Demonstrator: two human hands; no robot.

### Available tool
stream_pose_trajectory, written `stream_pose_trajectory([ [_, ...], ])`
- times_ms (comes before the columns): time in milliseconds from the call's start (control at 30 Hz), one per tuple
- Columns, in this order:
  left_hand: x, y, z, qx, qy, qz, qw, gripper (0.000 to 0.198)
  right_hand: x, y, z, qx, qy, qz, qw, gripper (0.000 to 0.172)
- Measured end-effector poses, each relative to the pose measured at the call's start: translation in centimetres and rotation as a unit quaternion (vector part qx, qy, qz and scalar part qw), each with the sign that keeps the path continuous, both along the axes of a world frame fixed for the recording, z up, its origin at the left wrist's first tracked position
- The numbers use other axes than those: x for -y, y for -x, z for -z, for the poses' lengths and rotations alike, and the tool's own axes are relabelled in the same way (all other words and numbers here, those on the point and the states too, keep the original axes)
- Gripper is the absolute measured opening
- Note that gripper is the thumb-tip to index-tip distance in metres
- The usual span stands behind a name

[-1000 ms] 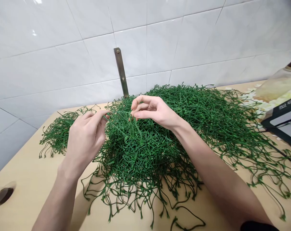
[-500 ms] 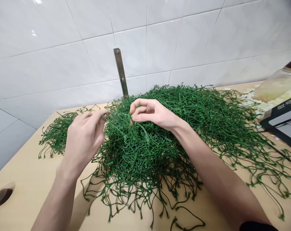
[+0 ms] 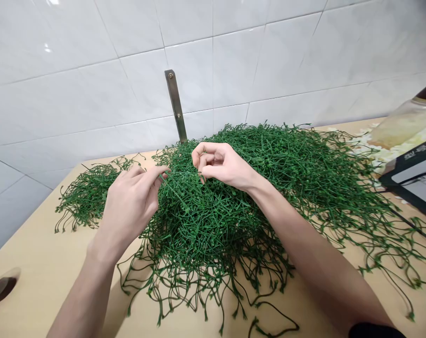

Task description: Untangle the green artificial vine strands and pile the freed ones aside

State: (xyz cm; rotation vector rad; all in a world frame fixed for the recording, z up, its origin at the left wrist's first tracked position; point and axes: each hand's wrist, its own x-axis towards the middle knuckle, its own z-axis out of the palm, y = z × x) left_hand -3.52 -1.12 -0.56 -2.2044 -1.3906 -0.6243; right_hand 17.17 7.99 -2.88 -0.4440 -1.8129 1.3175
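A large tangled heap of thin green artificial plant stems (image 3: 213, 225) with small forked tips spreads over the table. Above its left part, my left hand (image 3: 133, 192) pinches a green stem between thumb and forefinger. My right hand (image 3: 222, 164) is held over the heap a little to the right, its fingers curled in and the thumb against them. Whatever lies between those right fingertips is too small to make out against the green behind. A smaller bunch of the same stems (image 3: 88, 195) lies beyond my left hand.
A metal bracket (image 3: 176, 105) stands upright by the tiled wall (image 3: 269, 61). To the right are white petal-like pieces (image 3: 366, 141), a clear container with a dark lid (image 3: 398, 124) and a black-framed device or box (image 3: 415, 173). A round hole (image 3: 2, 289) opens in the table (image 3: 54, 263).
My left hand has moved slightly right, towards the right hand. The right fingers have curled in a bit more, and the blurred stems below them no longer show apart from the heap.
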Motion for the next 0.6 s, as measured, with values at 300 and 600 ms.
stream_pose_trajectory([
  [300,-0.70,0.90,0.10,0.024,0.009,-0.057,0.998,0.029,-0.62,-0.84,0.28,-0.038,-0.034,-0.030,0.998,0.030],
  [600,-0.59,0.65,0.00,0.017,0.014,-0.063,0.998,0.030,0.23,0.11,-0.07,-0.022,-0.068,0.039,0.997,0.019],
])
